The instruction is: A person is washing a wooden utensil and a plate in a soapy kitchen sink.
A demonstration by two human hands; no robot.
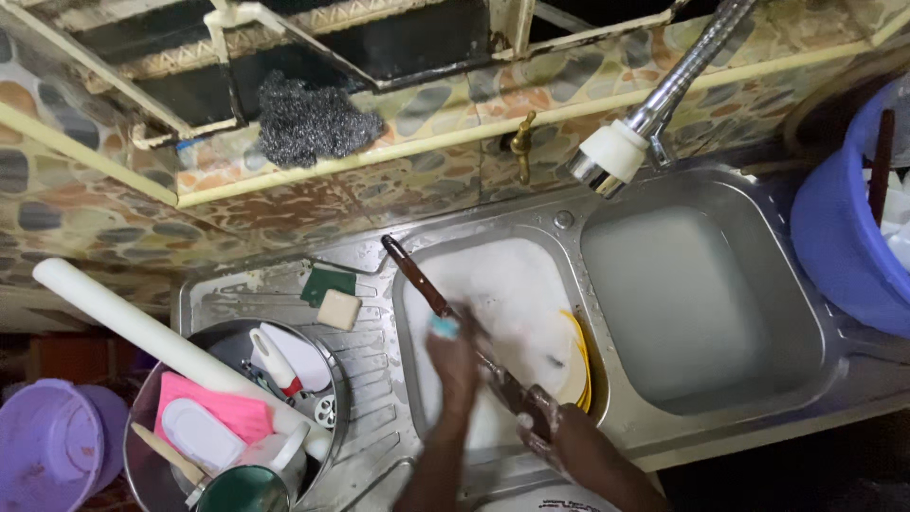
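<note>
A long knife with a dark red-brown handle (pixel 414 273) lies slanted over the left sink basin (pixel 517 275), which is full of soapy foam. My right hand (pixel 537 414) grips its lower end. Higher up the knife, my left hand (pixel 453 365) presses a small teal sponge (pixel 443 327) against it. A yellow plate (pixel 579 360) stands on edge in the foam at the basin's right side, just beside my right hand.
The right basin (pixel 682 303) holds cloudy water under a chrome faucet (pixel 654 104). A soap bar (pixel 338 310) and green pad (pixel 327 283) lie on the drainboard. A metal bowl (pixel 142 408) holds utensils and a white rolling pin (pixel 142 332). A blue tub (pixel 839 237) stands at the right, steel wool (pixel 308 118) on the ledge.
</note>
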